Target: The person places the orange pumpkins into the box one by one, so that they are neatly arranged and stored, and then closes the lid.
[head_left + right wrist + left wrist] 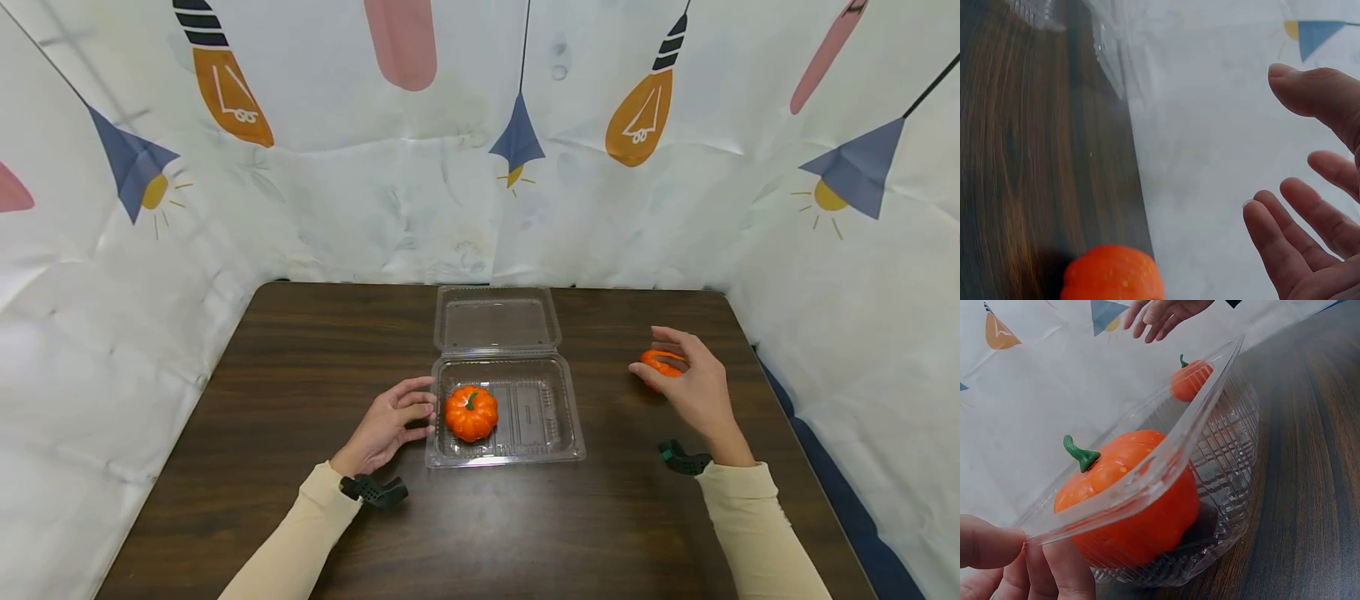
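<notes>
A clear plastic clamshell container [532,454] lies on the table with its lid folded back. Inside its left part sits an orange toy pumpkin [471,413] with a green stem, large in the left wrist view. At the container's left edge, my left hand [390,421] pinches the rim [1107,509] between thumb and fingers. A second toy pumpkin [660,363] rests on the table to the right, partly hidden in the head view by my right hand [693,383]. That hand hovers over it, fingers spread apart and holding nothing; the right wrist view shows a gap between them.
The dark wooden table [337,333] is bounded by a white printed curtain [360,200] at the back and sides. The raised lid [497,321] lies toward the far edge. Black straps [375,492] sit on both wrists.
</notes>
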{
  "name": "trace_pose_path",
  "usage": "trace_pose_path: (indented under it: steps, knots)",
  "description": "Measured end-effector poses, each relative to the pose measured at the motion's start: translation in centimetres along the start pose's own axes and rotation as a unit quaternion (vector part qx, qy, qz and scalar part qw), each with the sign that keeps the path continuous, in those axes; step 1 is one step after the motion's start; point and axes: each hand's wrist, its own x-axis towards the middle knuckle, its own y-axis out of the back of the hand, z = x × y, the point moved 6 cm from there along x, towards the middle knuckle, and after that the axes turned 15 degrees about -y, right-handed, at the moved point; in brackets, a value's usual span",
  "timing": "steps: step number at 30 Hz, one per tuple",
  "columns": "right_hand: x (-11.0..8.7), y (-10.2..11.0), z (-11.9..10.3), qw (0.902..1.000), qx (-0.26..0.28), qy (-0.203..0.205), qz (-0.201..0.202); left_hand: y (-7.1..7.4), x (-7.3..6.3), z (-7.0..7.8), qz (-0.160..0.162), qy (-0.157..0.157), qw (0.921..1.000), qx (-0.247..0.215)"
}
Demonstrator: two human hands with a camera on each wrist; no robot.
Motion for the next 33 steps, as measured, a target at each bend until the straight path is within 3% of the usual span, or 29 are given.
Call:
trace_pose_path:
  steps: [7, 17, 33]
  knots:
    - [0.2, 1.4, 1.3, 0.9998, 0.003, -0.011, 0.013, 0.1, 0.0, -0.1, 0.004, 0.003, 1.0, 0.0]
    - [1.1, 2.3, 3.4, 0.9977, -0.041, -0.035, 0.04, 0.1, 0.0, -0.2, 0.008, 0.005, 0.9999, -0.005]
    - [1.6, 3.3, 7.2, 0.9938, -0.054, -0.089, 0.039, 0.0, 0.0, -0.1, 0.008, 0.004, 0.9999, -0.009]
